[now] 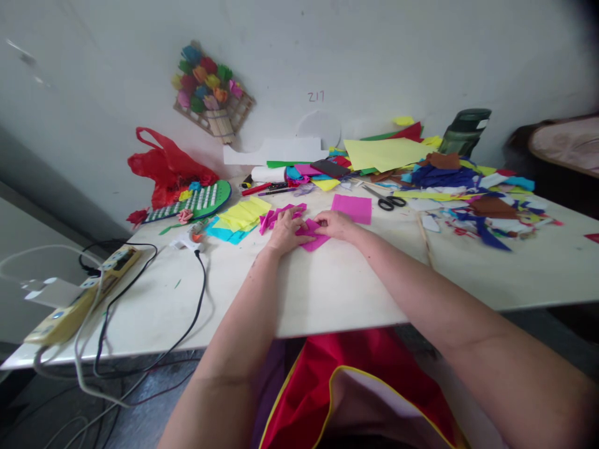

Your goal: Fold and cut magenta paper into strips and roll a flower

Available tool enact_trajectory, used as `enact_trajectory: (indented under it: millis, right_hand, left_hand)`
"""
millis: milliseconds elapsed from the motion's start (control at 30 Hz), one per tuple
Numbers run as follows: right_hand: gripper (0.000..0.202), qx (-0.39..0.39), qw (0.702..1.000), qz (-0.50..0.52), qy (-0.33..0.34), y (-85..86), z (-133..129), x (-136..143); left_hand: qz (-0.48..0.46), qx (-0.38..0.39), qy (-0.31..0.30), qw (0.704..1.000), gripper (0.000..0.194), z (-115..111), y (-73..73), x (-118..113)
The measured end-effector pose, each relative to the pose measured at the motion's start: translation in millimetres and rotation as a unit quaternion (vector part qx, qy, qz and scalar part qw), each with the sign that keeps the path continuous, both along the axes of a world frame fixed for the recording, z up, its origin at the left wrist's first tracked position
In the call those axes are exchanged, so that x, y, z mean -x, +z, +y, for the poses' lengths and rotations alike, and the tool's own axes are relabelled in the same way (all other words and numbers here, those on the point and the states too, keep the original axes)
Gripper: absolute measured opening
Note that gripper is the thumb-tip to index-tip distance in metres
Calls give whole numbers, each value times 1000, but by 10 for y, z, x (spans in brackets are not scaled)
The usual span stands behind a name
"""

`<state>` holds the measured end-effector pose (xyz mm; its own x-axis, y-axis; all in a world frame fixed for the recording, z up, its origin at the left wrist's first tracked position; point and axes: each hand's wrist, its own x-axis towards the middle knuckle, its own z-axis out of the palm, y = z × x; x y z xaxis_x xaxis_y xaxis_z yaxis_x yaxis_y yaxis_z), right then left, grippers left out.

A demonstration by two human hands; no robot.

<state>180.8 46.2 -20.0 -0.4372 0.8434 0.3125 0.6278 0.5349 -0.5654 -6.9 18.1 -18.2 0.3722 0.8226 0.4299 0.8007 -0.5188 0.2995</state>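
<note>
A magenta crepe paper square [314, 244] lies on the table under both hands, partly covered by them. My left hand [285, 233] rests on its left side with the fingers spread. My right hand [337, 224] has thumb and fingers pinched together on the paper's upper right part. Just beyond my left hand are crumpled, folded magenta paper pieces [268, 222]. Behind my right hand lies a flat magenta square [355, 207]. To the left, yellow paper sheets [246, 214] overlap blue sheets [229, 234].
Black-handled scissors [392, 202] and a thin wooden stick [425, 240] lie to the right, near heaped paper scraps [491, 209]. A glue gun [191, 238] with a cord and a power strip [84, 298] are at left. A dark bottle [463, 134] stands at the back.
</note>
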Motion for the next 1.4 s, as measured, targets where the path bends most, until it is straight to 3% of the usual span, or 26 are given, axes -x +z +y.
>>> enact_trajectory:
  millis: [500, 1100, 1400]
  right_hand:
    - [17, -24, 1000, 14, -1, -72, 82, -9]
    - [17, -58, 998, -33, -7, -22, 42, -7]
    - [19, -66, 996, -59, 33, -16, 43, -15]
  left_hand:
    - [-17, 13, 9, 1000, 30, -25, 23, 18]
    - [-10, 34, 12, 999, 31, -15, 49, 15]
    - [-38, 6, 30, 999, 38, -57, 68, -11]
